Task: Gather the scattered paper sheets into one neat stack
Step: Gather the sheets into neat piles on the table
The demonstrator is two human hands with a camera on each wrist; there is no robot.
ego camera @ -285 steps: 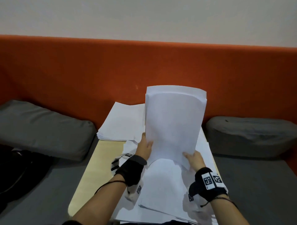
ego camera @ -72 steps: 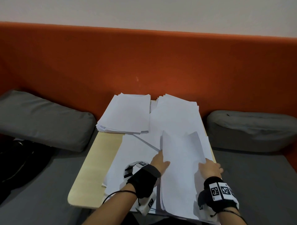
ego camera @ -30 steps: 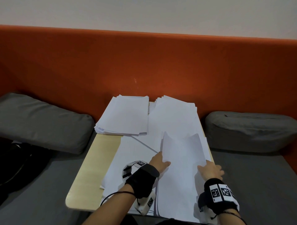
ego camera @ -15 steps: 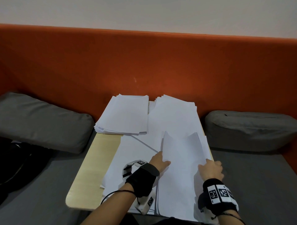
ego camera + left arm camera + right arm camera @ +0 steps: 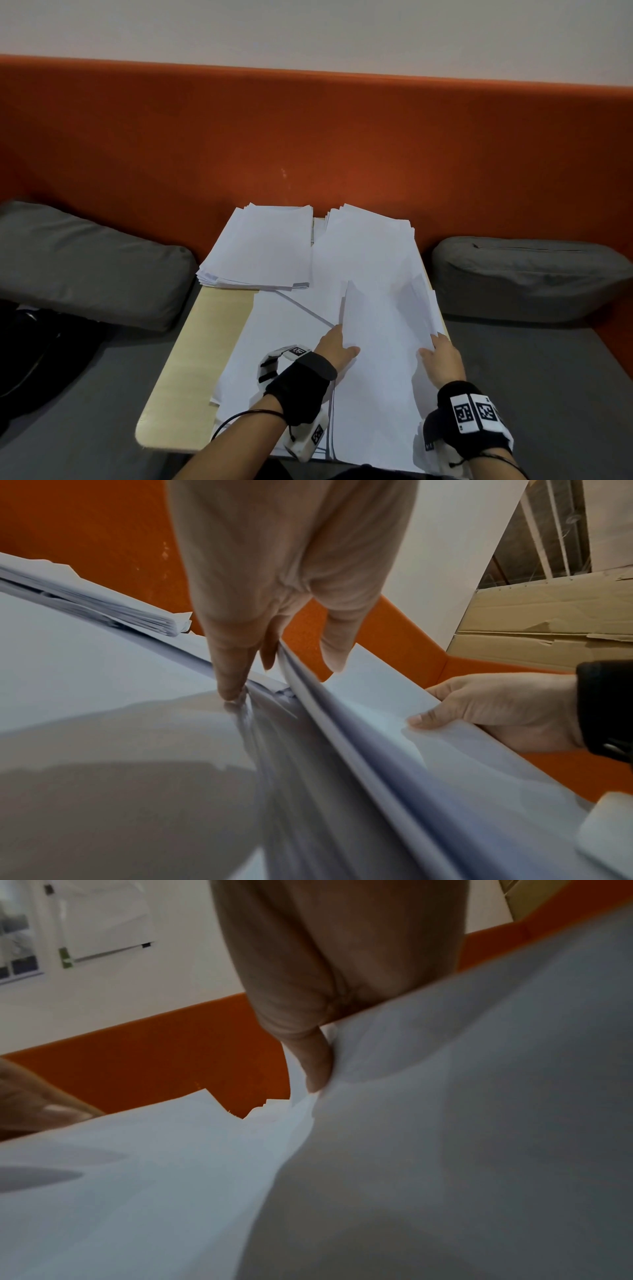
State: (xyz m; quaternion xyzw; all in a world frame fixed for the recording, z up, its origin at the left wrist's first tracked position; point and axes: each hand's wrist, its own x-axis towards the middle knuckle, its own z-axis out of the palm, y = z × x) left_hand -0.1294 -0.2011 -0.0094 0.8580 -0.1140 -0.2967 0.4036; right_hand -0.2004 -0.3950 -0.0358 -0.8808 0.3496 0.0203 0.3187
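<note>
A bundle of white sheets (image 5: 380,349) lies over the near right of the wooden table (image 5: 191,359), its far end curled upward. My left hand (image 5: 339,346) grips its left edge, thumb (image 5: 334,653) on top and fingers (image 5: 232,669) down against the sheets below. My right hand (image 5: 433,346) holds the right edge, thumb (image 5: 315,1066) pressed on the paper and fingers hidden beneath. More loose sheets (image 5: 274,342) spread under the bundle. A squared stack (image 5: 260,246) sits at the back left, and a looser pile (image 5: 370,246) at the back right.
An orange padded backrest (image 5: 308,137) rises just behind the table. Grey cushions lie to the left (image 5: 85,260) and right (image 5: 527,274). A dark bag (image 5: 27,349) sits at the far left. Bare wood shows along the table's left edge.
The bundle, held upright in the air 9.5 s ago, now lies low over the near sheets. Over the last second both hands have stayed at its edges and barely shifted.
</note>
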